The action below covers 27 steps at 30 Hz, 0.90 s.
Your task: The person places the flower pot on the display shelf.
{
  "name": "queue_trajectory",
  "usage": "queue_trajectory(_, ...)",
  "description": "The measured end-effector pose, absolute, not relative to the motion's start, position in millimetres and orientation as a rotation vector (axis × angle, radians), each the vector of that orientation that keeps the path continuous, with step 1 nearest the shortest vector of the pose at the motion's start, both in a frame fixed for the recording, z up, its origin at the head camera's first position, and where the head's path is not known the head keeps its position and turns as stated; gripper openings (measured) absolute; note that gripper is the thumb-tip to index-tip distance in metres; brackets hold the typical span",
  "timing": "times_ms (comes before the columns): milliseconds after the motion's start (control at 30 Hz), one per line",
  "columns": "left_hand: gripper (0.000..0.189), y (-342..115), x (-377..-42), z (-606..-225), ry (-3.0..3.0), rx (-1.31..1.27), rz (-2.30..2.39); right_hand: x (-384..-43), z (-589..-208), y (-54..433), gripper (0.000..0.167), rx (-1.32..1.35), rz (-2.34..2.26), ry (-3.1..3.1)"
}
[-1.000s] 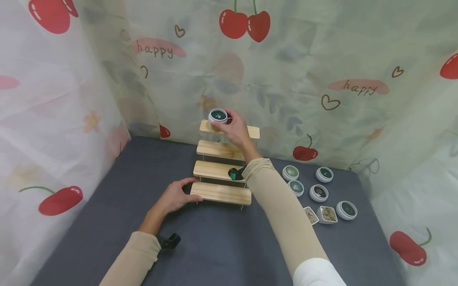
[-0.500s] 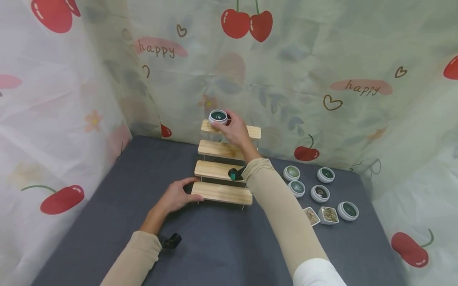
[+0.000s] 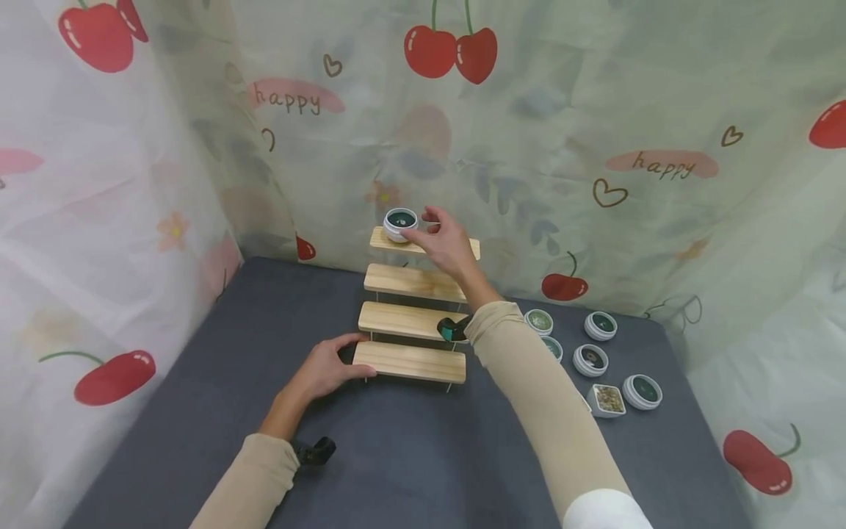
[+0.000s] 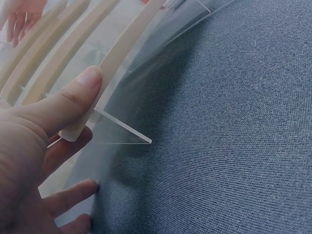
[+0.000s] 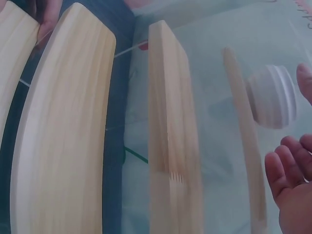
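A white round pot with a dark green top [image 3: 399, 226] sits upright at the left end of the highest board of a four-step wooden display stand [image 3: 410, 360]. My right hand [image 3: 451, 246] is just right of the pot, fingers spread and apart from it; the right wrist view shows a gap between the fingers [image 5: 291, 163] and the pot's white side [image 5: 273, 97]. At the lowest board's left end, my left hand [image 3: 324, 371] pinches the wood, thumb [image 4: 73, 97] on top and a finger beneath. Clear legs [image 4: 124, 126] hold the board above the cloth.
Several similar round pots [image 3: 590, 360] stand on the dark grey tablecloth [image 3: 410, 455] to the right. A small square dish of grainy bits [image 3: 606, 400] is among them, and my right forearm covers part of the group. A cherry-print curtain [image 3: 529, 110] hangs close behind the stand.
My right hand has let go of the pot and drawn back to the right. The pot now rests on the top board. My left hand keeps its hold on the stand.
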<state>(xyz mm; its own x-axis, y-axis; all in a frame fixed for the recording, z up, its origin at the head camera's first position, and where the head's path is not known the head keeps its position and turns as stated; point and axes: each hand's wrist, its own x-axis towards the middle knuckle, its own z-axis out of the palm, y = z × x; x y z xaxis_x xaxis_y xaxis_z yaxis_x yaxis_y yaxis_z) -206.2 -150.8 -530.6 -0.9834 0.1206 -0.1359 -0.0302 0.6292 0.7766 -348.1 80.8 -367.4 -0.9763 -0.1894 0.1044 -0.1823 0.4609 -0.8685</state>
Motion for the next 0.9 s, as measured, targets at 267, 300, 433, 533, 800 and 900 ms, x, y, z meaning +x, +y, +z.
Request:
queue_trajectory(267,0.082,-150,-204,-532,2.678,0.066,1.285,-338,-363,104,0.081,-0.332,-1.609,2.687)
queue_trajectory(300,0.083,-150,-204,-533,2.675,0.06,1.287,-337,-362,107,0.081,-0.333,-1.607,2.689)
queue_trajectory(433,0.082,-149,-204,-533,2.672,0.058,1.289,-333,-358,123,0.081,-0.345,-1.594,2.713)
queue_trajectory(533,0.082,-149,-204,-534,2.664,0.054,1.301,-330,-356,135,0.08,-0.343,-1.609,2.728)
queue_trajectory(800,0.082,-150,-204,-532,2.657,0.053,1.313,-318,-360,175,0.083,-0.277,-1.581,2.765)
queue_trajectory(900,0.082,-149,-205,-532,2.654,0.052,1.315,-314,-363,191,0.082,-0.24,-1.579,2.787)
